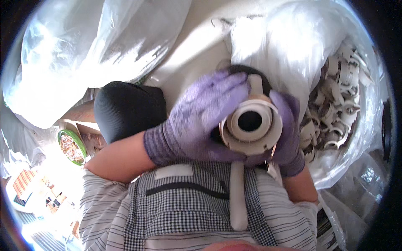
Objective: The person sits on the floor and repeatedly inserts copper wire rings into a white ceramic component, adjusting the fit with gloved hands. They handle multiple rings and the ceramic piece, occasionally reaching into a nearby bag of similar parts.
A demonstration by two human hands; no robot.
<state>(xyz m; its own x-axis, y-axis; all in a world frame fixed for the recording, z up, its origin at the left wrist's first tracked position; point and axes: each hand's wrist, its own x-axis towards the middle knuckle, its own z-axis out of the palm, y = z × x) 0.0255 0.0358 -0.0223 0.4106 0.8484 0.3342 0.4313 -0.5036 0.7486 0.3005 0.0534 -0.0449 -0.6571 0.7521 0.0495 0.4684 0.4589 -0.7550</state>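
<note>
Fingers of the left hand [201, 109] and right hand [289, 129] clamp the pale part [251, 136] between them, I see from afar, in front of the apron [184, 205]. Should either palm slacken, I judge the round part could roll and drop, unsupported.

The tubular fitting [250, 137] sits between the left hand [201, 111] and the right hand [287, 129], with a rod [238, 198] below it before the apron [184, 209]; right of them a plastic bag [335, 169] holds ring-like parts [340, 100]; upper left lies a second bag [117, 42], a knee [125, 108] between it and the left forearm [119, 159], a tub [81, 146] of small pieces [70, 146] farther left
</note>
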